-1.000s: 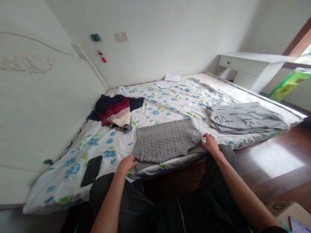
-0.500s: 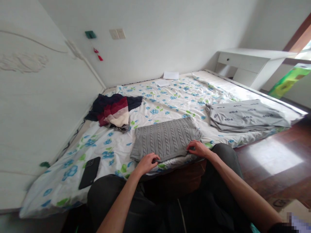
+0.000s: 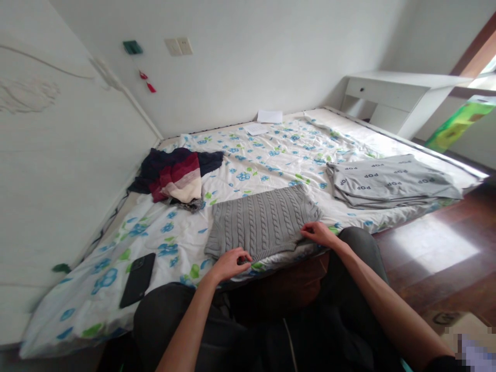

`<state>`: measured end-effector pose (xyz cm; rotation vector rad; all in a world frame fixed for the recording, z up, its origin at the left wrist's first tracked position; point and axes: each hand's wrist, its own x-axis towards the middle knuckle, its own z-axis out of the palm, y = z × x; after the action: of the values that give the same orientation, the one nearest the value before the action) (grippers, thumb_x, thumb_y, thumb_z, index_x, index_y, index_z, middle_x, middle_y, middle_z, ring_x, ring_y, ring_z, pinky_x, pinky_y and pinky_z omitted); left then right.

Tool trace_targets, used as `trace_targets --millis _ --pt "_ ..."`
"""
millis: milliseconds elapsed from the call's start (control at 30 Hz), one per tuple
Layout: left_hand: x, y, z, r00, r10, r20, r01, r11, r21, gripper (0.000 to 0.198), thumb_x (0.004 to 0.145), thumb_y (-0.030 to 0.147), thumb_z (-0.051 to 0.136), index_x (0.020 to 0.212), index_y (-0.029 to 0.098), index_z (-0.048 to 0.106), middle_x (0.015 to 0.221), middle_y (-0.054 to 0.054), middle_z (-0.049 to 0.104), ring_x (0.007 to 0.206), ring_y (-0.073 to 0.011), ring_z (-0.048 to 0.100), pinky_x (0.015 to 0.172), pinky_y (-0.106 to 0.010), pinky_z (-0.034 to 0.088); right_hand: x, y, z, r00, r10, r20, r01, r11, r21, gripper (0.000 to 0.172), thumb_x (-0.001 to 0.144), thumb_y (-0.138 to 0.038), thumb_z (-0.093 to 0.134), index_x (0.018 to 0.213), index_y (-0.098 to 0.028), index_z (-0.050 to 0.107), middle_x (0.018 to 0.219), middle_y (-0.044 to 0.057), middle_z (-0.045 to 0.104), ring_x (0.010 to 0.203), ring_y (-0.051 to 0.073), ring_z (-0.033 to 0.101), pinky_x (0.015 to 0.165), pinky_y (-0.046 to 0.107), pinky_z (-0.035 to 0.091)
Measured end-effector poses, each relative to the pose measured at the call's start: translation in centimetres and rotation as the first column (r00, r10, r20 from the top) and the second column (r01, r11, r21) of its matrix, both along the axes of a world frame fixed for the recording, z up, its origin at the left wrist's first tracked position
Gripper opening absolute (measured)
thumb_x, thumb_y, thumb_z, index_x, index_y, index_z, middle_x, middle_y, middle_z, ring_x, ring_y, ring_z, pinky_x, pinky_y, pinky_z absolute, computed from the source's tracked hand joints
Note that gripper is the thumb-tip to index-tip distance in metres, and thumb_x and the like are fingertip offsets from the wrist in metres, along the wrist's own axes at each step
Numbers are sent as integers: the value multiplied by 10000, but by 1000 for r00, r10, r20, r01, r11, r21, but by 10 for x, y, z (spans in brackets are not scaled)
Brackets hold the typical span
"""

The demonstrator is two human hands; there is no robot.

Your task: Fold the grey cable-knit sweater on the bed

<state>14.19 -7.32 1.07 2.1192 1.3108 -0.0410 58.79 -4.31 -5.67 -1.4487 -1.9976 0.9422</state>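
Note:
A grey cable-knit sweater (image 3: pixel 263 222) lies folded into a flat rectangle at the bed's front edge, its ribbed hem facing me. My left hand (image 3: pixel 231 264) is at the hem's left part, fingers curled in and closed on the knit's edge. At the right front corner, my right hand (image 3: pixel 321 234) pinches the sweater's edge between thumb and fingers. The undersides of both grips are hidden. To the right lies a folded light grey cloth (image 3: pixel 387 181) printed with "POP".
A crumpled navy, red and cream garment (image 3: pixel 178 181) lies at the left on the floral sheet (image 3: pixel 228 178). A black phone (image 3: pixel 138 280) rests near the front left. Papers (image 3: pixel 270 117) lie by the wall, and a white desk (image 3: pixel 391 95) stands beyond the bed.
The view has shifted slightly, moving the bed's left side left in the picture. Both hands stay at the sweater's front edge, and its folded shape looks the same.

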Motion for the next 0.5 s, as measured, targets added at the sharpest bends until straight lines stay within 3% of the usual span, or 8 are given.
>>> trace_targets --millis 100,200,267,367,500 --pt "-1 2 0 1000 15 16 -14 1000 -24 341 975 492 695 1111 245 885 1097 -69 793 1037 -255 742 952 -329 541 15 8 -9 976 -216 8 213 969 124 293 1019 -419 674 1054 -219 886 1047 90 856 951 280 780 940 390 598" --pt "-1 4 0 1000 26 14 -25 999 -37 357 974 507 692 1102 238 890 1082 -71 788 1026 -256 740 946 -335 533 22 18 -16 939 -345 16 331 912 243 324 1015 -376 640 1167 -225 883 1172 119 834 1105 315 773 1068 453 591" --pt "0 4 0 999 34 14 -33 998 -48 362 968 513 688 1081 236 891 1070 -72 787 1007 -254 738 930 -335 529 20 26 -20 933 -357 38 331 898 290 392 1033 -372 633 1328 -239 854 1353 140 802 1293 341 729 1195 498 548" --pt "2 5 -1 998 48 38 -46 997 -63 369 955 518 687 1068 233 893 1066 -72 796 989 -253 733 906 -335 525 16 31 -28 939 -313 139 269 926 266 511 1017 -391 706 1501 -246 787 1621 165 681 1540 384 588 1337 564 438" --pt "-7 8 -1 991 114 77 -109 992 -65 361 947 462 675 1133 237 887 1055 -65 813 975 -258 733 901 -341 536 19 30 -36 935 -272 228 251 961 118 557 973 -402 778 1496 -214 790 1684 190 632 1604 419 547 1380 585 386"
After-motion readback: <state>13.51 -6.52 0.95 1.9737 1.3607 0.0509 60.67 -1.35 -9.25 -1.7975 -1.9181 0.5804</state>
